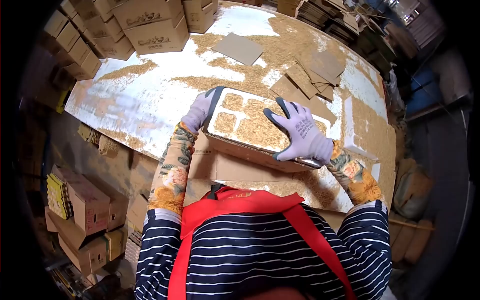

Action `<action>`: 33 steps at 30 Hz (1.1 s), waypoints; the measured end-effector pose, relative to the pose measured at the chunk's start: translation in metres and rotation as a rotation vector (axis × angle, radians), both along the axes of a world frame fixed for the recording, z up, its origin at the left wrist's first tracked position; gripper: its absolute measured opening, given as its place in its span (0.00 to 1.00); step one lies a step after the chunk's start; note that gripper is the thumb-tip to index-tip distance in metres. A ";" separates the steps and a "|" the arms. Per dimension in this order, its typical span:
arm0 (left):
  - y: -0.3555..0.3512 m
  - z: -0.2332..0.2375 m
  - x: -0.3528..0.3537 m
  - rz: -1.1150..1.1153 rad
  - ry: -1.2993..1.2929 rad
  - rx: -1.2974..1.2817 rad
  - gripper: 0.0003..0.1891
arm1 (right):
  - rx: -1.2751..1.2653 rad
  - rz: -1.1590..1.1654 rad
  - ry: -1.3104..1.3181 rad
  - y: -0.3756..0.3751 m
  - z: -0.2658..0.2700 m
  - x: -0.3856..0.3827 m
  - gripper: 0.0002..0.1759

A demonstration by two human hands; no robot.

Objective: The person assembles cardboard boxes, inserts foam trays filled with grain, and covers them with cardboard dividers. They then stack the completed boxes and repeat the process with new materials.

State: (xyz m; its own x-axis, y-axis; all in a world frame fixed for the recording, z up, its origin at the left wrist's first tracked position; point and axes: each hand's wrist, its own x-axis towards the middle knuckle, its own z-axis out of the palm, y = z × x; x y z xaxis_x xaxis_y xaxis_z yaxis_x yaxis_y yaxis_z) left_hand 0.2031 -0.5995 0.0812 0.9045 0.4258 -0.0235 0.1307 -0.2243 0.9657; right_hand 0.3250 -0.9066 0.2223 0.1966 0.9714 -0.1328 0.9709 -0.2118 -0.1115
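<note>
An open cardboard box (260, 154) stands at the near edge of the table, with a white tray (239, 131) in its top. Tan flakes lie over the tray and partly cover its compartments. My left hand (204, 107), in a grey-and-white glove, grips the box at its left end. My right hand (302, 131), gloved the same way, lies spread on the flakes at the right part of the tray, its thumb near the front edge. What lies under its palm is hidden.
Closed cartons (159, 37) are stacked at the back left of the table (131, 102). Cardboard sheets (305, 80) lie behind the box, another sheet (238, 48) farther back. A white foam piece (353, 134) stands at the right. Open boxes (90, 205) sit at the lower left.
</note>
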 end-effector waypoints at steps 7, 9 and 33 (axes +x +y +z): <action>0.006 -0.006 0.013 -0.105 -0.070 0.677 0.19 | -0.031 0.068 -0.198 -0.013 -0.053 0.008 0.52; 0.002 -0.003 0.015 -0.009 -0.016 0.418 0.21 | 0.287 0.025 -0.050 -0.026 -0.053 0.017 0.49; -0.204 0.057 0.107 -1.162 0.290 1.083 0.45 | 0.010 -0.625 0.651 -0.215 -0.131 0.311 0.47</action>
